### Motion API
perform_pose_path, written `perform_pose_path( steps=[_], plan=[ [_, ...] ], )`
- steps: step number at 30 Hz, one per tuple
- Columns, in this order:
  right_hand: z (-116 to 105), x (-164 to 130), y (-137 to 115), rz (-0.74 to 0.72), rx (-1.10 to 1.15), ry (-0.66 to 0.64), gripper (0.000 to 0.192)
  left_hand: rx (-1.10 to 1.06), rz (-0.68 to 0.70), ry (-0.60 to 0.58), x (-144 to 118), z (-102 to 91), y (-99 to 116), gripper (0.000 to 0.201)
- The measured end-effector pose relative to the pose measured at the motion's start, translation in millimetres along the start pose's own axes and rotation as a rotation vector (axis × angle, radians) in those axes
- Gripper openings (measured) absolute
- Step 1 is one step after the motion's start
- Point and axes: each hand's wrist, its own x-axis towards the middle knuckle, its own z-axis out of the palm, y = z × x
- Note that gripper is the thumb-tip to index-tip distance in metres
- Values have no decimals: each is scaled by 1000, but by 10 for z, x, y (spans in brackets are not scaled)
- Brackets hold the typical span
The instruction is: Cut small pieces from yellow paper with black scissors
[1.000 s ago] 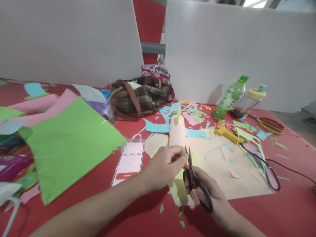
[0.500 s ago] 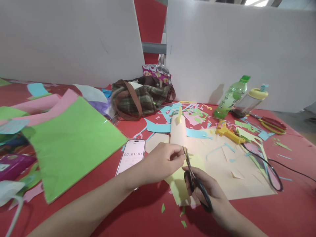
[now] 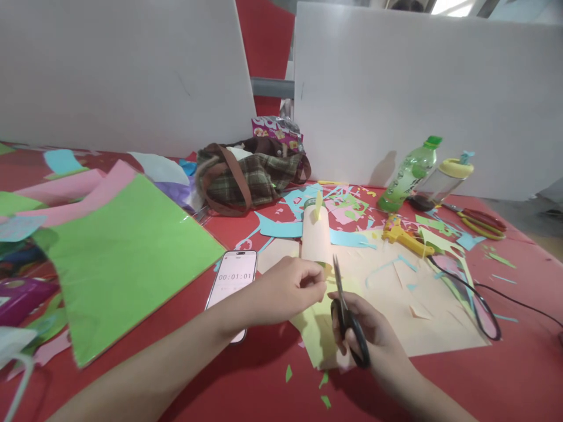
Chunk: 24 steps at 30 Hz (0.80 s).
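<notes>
In the head view, the right grip (image 3: 369, 322) is closed round the handles of black scissors (image 3: 343, 308), whose blades stand close together and point away from the body. The left grip (image 3: 297, 291) is bent in a fingertip pinch; whether a scrap sits between the tips is too small to tell. The step in hand looks like fine trimming, at a pause between snips, since the blades appear just beside the left fingertips and not on them. Another snip would call for parting the blades and bringing them left to the pinch, with the fingertips kept out of the cutting line.

The paper-wrapped tube (image 3: 315, 237), with a yellow slip (image 3: 317, 206) by its far end, is just beyond the left grip. A pale yellow sheet (image 3: 323, 343) lies below both grips, and a peach sheet (image 3: 440, 328) spreads right of the scissors.

Leftward, a phone (image 3: 233, 272) lies near the left wrist, crowding that side. Right and beyond, a yellow glue gun (image 3: 402, 237) and its cable (image 3: 472, 287) bound the reach. The easiest room seems to be nearer the body, where small green scraps (image 3: 324, 401) dot the red desk (image 3: 246, 387).
</notes>
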Motion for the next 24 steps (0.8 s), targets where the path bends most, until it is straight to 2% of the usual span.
perform_pose_path(
  steps=[3, 6, 9, 17, 24],
  plan=[
    [-14, 14, -21, -58, 45, -9, 50, 1, 12, -100, -4, 36, 7, 19],
    [-25, 29, -56, -79, 40, 38, 44, 40, 48, -199, -11, 100, 0, 19],
    [-24, 34, -69, -69, 4, 94, 39, 82, 90, -238, -13, 164, -19, 18],
    [-14, 24, -51, -33, -43, 87, 36, 133, 126, -289, -6, 195, -25, 18],
    [-3, 32, -82, -46, -76, 124, 34, 138, 120, -189, -6, 199, -25, 19]
  ],
)
